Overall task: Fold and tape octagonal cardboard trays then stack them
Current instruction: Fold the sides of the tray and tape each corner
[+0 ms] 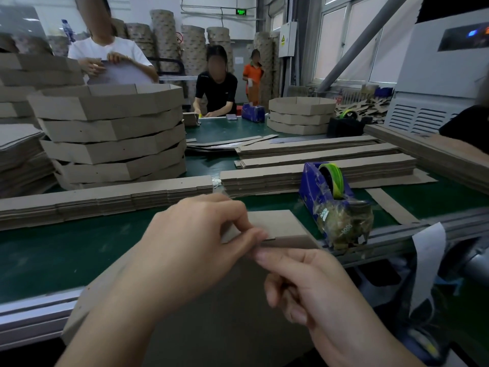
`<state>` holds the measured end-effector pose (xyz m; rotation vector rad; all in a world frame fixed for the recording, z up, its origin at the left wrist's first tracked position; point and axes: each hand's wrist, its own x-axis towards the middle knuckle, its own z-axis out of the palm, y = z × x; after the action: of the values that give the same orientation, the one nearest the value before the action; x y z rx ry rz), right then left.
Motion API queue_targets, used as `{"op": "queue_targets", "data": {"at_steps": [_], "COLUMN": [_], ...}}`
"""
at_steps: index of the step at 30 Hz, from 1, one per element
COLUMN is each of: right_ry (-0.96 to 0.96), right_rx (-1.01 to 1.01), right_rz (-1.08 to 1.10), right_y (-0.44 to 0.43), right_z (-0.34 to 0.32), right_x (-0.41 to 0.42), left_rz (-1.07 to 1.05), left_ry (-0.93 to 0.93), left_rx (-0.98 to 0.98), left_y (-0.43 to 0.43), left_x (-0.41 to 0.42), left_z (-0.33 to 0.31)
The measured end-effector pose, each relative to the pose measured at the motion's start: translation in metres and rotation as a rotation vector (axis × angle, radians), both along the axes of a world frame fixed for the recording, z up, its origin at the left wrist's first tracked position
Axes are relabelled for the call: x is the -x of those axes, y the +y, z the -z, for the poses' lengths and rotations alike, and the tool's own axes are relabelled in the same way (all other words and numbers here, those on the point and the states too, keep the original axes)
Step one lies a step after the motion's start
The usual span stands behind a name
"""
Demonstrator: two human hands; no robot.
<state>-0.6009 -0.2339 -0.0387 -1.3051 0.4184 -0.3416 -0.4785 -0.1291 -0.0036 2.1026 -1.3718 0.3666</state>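
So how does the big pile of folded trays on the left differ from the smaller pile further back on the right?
The left stack is taller: at least four trays against three in the far stack. The left stack sits crooked, with trays shifted; the far stack looks neater. The left stack is nearer the camera than the far stack. Both are brown octagonal cardboard trays on the green table.

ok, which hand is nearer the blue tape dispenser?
Right. The right hand pinches the cardboard tray just on the near side of the tape dispenser; the left hand holds it farther left.
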Motion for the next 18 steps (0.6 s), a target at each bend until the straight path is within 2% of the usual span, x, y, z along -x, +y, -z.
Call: {"op": "queue_targets", "data": {"at_steps": [9, 11, 14, 16, 18], "right_ry": [0.137, 0.073, -0.222, -0.176, -0.043], "right_rx": [0.205, 0.332, 0.591, 0.851, 0.967], "right_rz": [-0.031, 0.061, 0.431, 0.550, 0.440], "right_y": [-0.008, -0.009, -0.025, -0.042, -0.054], "right_z": [-0.004, -0.001, 0.007, 0.014, 0.020], "right_x": [0.006, 0.010, 0.013, 0.008, -0.002], "left_rz": [0.070, 0.097, 0.104, 0.094, 0.078], "left_ry": [-0.005, -0.048, -0.146, -0.180, -0.207], "left_rx": [0.035, 0.012, -0.034, -0.096, -0.203], "left_y": [0.001, 0.003, 0.007, 0.011, 0.015], "left_x": [0.001, 0.002, 0.001, -0.001, -0.003], "left_z": [0.000, -0.001, 0.000, 0.000, -0.001]}}
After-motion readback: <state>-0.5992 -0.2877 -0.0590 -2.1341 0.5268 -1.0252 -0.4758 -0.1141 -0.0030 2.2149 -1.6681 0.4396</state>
